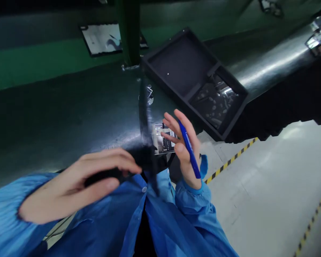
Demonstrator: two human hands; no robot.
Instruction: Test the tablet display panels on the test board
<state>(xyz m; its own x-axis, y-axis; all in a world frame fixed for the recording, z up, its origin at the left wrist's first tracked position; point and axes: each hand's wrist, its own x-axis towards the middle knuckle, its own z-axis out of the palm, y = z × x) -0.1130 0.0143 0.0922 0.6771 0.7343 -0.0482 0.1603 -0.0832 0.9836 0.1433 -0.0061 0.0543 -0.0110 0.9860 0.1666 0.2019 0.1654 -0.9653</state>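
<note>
- Pen (188, 148) is being held by the right hand (184, 159), fingers spread.
- Circuit board (164, 143) is being partly hidden by them.
- Dark object (103, 175) is being overlapped by the left hand (73, 180); grip unclear.

- No words or numbers can be read.
- Blue pen (189, 148): a faint pale mark on the barrel, too small to read.
- Opened electronic device (165, 145): tiny light print on its dark parts, illegible.
- Floor (259, 200): 2 lines of yellow-and-black striped marking tape (231, 160), showing only stripes.
</note>
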